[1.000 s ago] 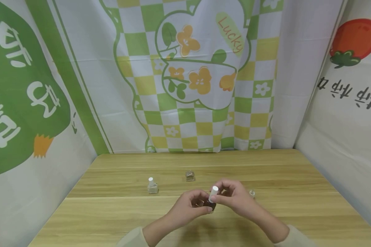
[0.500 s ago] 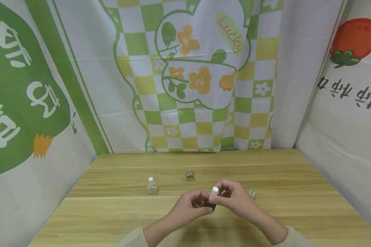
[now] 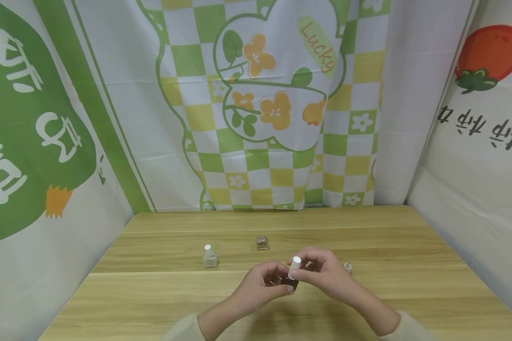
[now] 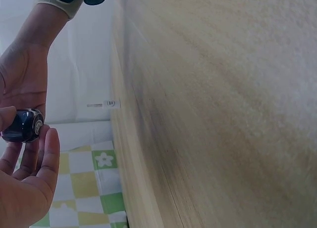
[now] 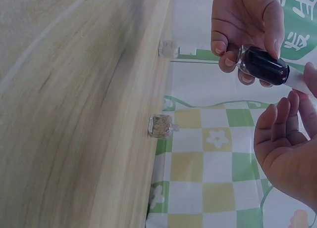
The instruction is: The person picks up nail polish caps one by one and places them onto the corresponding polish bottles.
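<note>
A small nail polish bottle with dark polish is held above the table between my hands. My left hand grips its glass body between thumb and fingers. The thumb and fingers of my right hand pinch the white cap, which sits at the bottle's neck and points up at a slight tilt. In the left wrist view, the rounded glass base of the bottle faces the camera. Part of the bottle is hidden behind the fingers in the head view.
A capped clear bottle stands at the left on the wooden table. Farther back is an uncapped bottle with glitter. Beyond my right hand, a loose white cap stands with its brush upward. Printed cloths hang around the table.
The white cap dipped slightly half a second ago and is now a little higher again, with my right hand's fingers shifting with it. My left hand and the bottle stay in place.
</note>
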A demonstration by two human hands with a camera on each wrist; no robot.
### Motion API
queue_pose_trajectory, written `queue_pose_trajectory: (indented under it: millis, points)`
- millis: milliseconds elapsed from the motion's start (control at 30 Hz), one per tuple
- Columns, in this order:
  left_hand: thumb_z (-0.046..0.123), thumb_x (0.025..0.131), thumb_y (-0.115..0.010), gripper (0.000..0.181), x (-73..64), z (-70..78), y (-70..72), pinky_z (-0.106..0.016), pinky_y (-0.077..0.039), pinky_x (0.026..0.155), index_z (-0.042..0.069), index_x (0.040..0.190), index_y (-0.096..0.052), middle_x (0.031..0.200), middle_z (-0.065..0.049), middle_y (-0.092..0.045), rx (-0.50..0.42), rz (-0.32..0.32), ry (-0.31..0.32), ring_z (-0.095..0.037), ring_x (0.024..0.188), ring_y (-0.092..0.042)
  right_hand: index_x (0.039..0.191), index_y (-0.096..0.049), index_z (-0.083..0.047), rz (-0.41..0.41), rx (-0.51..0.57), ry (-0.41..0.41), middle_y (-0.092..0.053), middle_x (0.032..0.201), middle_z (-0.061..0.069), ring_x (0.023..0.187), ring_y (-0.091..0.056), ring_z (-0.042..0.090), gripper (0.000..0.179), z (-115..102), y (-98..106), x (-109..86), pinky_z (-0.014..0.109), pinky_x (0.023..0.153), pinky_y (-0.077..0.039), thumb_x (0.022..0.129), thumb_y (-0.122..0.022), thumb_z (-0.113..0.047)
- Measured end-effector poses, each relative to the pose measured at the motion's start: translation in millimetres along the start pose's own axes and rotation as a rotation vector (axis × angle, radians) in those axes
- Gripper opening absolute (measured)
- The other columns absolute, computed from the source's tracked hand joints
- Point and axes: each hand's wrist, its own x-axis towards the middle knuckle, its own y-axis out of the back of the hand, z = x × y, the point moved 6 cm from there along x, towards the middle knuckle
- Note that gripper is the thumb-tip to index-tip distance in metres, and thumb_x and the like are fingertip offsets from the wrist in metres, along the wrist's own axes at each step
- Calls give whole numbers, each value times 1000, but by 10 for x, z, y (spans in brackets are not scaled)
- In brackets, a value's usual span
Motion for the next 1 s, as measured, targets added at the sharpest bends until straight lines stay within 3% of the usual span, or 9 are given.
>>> queue_pose_trajectory:
  millis: [333,467,1000]
  points:
    - [10,87,-72,22,0,-15,-10,-23,-53,71,3,107,-66,100,-3,-68,-21,12,5,-12,83,-62,96,-65,2,2,30,19,-65,94,6,83,-59,16,11,-26,-9,-17,36,70,-55,90,-68,-6]
    - [9,86,-73,22,0,-23,-12,-23,-53,71,3,106,-66,99,-3,-67,-16,19,10,-12,82,-62,95,-65,-1,17,27,1,-63,93,12,81,-59,16,10,-14,-13,-21,33,70,-55,89,-69,-8]
    - [13,87,-73,22,4,-16,-3,-25,-53,71,5,106,-67,98,-2,-68,0,23,13,-13,82,-62,97,-64,0,41,15,-53,-63,91,12,78,-62,18,14,3,-5,-20,36,68,-56,89,-70,-10]
